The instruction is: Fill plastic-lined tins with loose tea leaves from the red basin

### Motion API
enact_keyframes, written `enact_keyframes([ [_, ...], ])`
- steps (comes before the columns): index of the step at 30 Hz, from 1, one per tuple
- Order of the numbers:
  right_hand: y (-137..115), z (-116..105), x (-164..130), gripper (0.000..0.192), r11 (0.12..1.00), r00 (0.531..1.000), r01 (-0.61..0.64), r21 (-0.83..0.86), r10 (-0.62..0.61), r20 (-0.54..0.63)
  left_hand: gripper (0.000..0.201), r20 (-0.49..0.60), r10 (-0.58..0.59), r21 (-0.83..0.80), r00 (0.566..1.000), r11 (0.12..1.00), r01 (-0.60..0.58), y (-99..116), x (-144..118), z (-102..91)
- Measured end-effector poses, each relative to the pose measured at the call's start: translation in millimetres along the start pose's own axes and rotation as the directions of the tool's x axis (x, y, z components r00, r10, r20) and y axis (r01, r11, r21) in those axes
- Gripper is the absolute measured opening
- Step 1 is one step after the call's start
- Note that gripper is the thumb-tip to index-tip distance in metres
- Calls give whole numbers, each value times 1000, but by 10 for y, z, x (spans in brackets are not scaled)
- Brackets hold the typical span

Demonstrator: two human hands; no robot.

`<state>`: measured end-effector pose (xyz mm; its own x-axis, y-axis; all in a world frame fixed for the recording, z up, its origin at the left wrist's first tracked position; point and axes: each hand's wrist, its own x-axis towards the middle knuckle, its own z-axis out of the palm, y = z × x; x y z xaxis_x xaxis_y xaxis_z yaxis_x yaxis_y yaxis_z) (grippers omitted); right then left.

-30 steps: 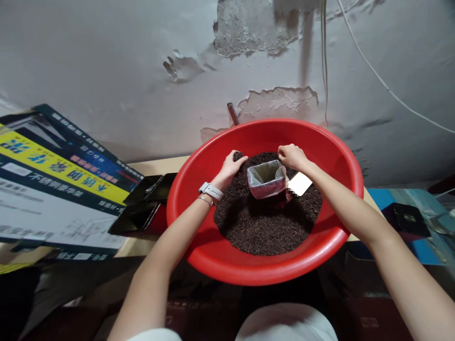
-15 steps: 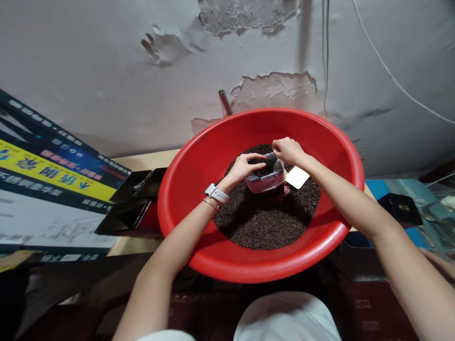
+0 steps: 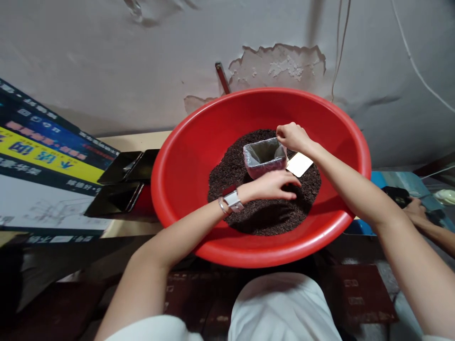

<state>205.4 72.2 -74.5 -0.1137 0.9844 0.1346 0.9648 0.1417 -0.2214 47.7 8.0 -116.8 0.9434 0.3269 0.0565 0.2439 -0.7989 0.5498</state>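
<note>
A small box [image 3: 265, 169] lined with a clear plastic bag [image 3: 251, 154] stands open on a bed of dark, dried, tea-like leaves [image 3: 227, 175] inside a big red basin [image 3: 185, 189]. My right hand [image 3: 292, 136] is closed at the box's far right corner, pinching the plastic bag's edge. Just in front of the box, my left hand [image 3: 272, 184] hovers over the leaves, palm down, fingers apart and holding nothing. On the leaves to the right of the box lies a pale flat rectangular piece [image 3: 299, 164].
Several dark open boxes [image 3: 119, 196] sit left of the basin, beside a large printed carton [image 3: 46, 161]. At right, another person's hand [image 3: 415, 208] holds a dark box [image 3: 395, 195] over a blue surface. A peeling wall [image 3: 277, 64] rises behind.
My left hand has come out of the box's mouth and moved right and nearer, over the leaves. My right hand stays at the corner. Another person's hand now shows at the dark box.
</note>
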Motion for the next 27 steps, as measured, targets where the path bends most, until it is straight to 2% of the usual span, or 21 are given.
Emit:
enact_keyframes([
  [2, 2, 29, 6, 25, 1000, 1000, 6, 2, -6, 10, 60, 198, -33, -41, 980, 998, 42, -26, 1, 299],
  [4, -1, 47, 5, 25, 1000, 1000, 7, -2, -7, 29, 81, 336, -158, -18, 928, 985, 174, -95, -23, 574],
  [6, -4, 54, 3, 25, 1000, 999, 11, -9, -11, 39, 89, 445, -254, -14, 859, 957, 290, -188, -55, 767],
  [8, -2, 57, 4, 26, 1000, 999, 15, -16, -15, 41, 89, 502, -259, -49, 825, 944, 326, -282, -74, 862],
  [11, 8, 66, 11, 27, 1000, 999, 21, -20, -20, 45, 94, 515, -211, -69, 831, 956, 286, -382, -68, 890],
  [16, 24, 103, 19, 29, 1000, 998, 17, -19, -16, 56, 104, 484, -214, 64, 848, 976, 210, -389, -49, 896],
  [18, 26, 114, 18, 29, 1000, 999, 17, -16, -16, 52, 100, 470, -235, 120, 851, 972, 202, -363, -49, 890],
  [20, 23, 116, 15, 29, 1000, 999, 17, -21, -16, 50, 94, 481, -266, 169, 835, 963, 209, -333, -44, 864],
  [23, 12, 101, 8, 29, 999, 998, 16, -34, -14, 55, 80, 486, -285, 231, 826, 954, 193, -260, -16, 785],
  [25, 8, 89, 4, 29, 999, 998, 13, -39, -11, 63, 69, 426, -285, 264, 858, 947, 184, -177, 19, 703],
  [27, 12, 85, 4, 30, 999, 998, 14, -40, -11, 66, 61, 291, -277, 265, 916, 943, 201, -82, 65, 585],
])
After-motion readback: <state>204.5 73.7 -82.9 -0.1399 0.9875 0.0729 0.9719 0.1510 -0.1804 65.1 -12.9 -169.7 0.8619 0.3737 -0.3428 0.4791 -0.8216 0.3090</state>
